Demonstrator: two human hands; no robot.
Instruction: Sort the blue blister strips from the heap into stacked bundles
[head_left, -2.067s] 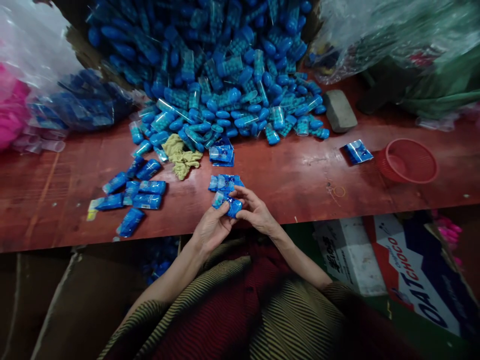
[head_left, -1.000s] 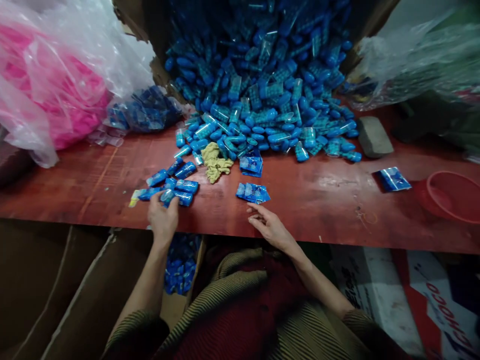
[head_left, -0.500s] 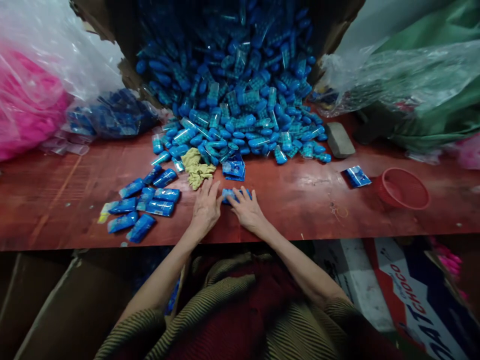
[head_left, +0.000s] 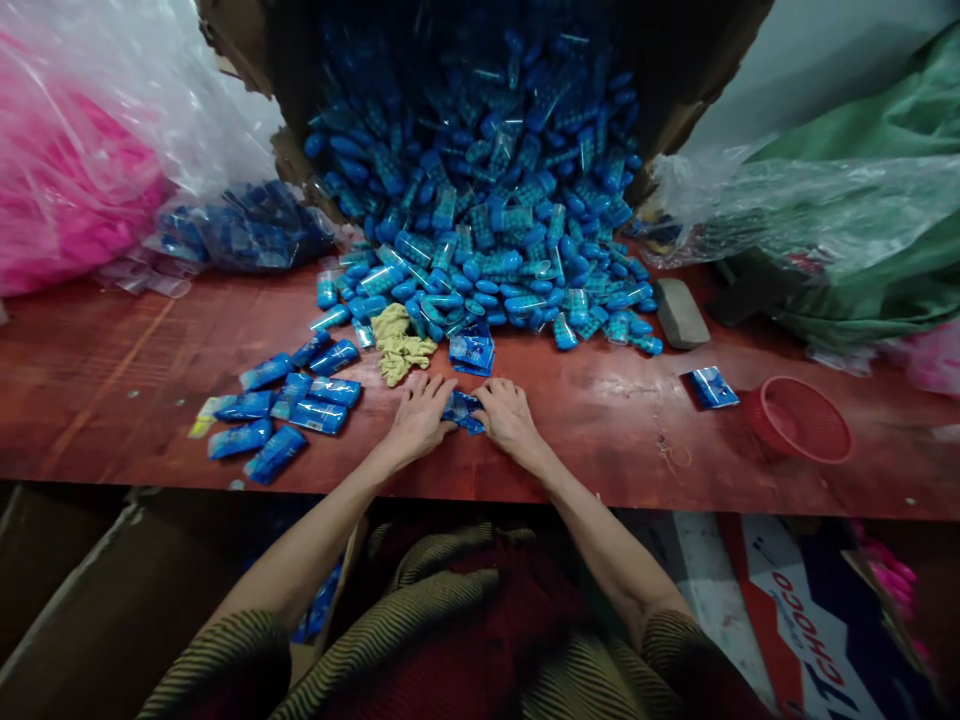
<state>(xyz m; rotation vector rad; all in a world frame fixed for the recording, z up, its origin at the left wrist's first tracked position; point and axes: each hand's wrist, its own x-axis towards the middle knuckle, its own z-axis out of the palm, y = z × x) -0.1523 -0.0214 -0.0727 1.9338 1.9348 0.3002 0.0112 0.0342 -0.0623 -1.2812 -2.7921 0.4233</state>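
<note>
A blue printed plastic sleeve (head_left: 463, 408) lies low over the table between my two hands, creased in the middle. My left hand (head_left: 421, 418) is closed on its left end, the fingertips partly hiding it. On the right end my right hand (head_left: 510, 418) pinches with thumb and fingers. Just beyond them rests a small stack of flat blue sleeves (head_left: 472, 352). Beside that stack is a crumpled yellow-green cloth (head_left: 403, 345). To the left lie several wrapped blue packs (head_left: 319, 416).
A big heap of blue capsule-shaped containers (head_left: 495, 240) spills from a torn cardboard box (head_left: 720, 60) at the back. On the right are a grey block (head_left: 681, 313), another blue packet (head_left: 711, 388) and a red plastic basket (head_left: 801, 420). Plastic bags with pink pieces (head_left: 75, 190) stand left.
Both hands have gone from lying flattish around the blue sleeve to gripping its two ends, and the sleeve is now creased. The camera view has shifted slightly.
</note>
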